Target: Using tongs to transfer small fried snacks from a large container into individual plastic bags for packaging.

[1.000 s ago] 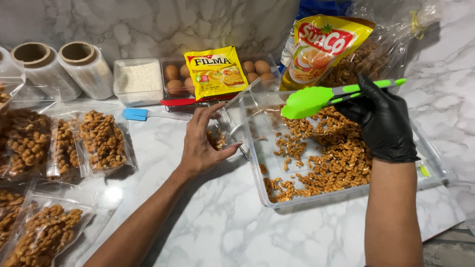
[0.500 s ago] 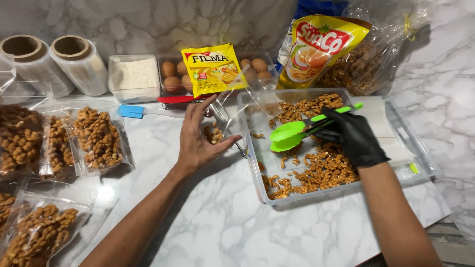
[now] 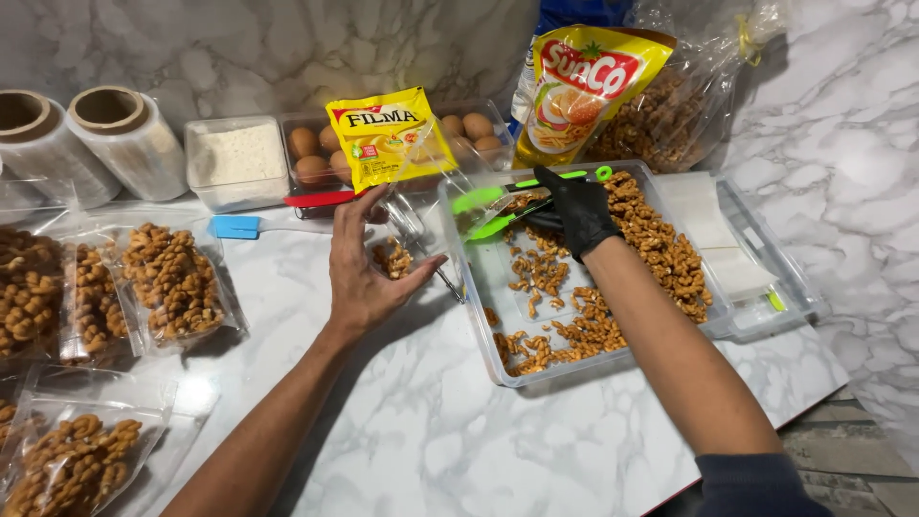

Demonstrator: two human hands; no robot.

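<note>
**Tongs over the snack tray, bag held open beside it**

While the bare left hand [image 3: 369, 273] is cupping a small clear bag [image 3: 407, 244] on the marble counter [image 3: 431, 431], its fingers spread around the bag's side and touching it, the right hand [image 3: 577, 213] in a black glove is gripping green tongs [image 3: 507, 206], fingers closed around the handles. The tongs' flat tips are sitting slightly apart, hovering over the far left corner of the clear plastic tray [image 3: 469, 287], just beside the bag. A few brown twisted snacks [image 3: 391, 257] are lying inside the bag. More twisted snacks [image 3: 661, 249] are lying scattered across the tray.

To the left, filled snack packets [image 3: 172, 278] are lying flat on the counter. Behind the left hand, a yellow sachet [image 3: 383, 139] is leaning against a box of eggs [image 3: 311, 153], with a tub of white powder [image 3: 236, 158] and two rolls of plastic wrap [image 3: 124, 144] further left. A blue spatula [image 3: 235, 227] is lying near the packets.
</note>
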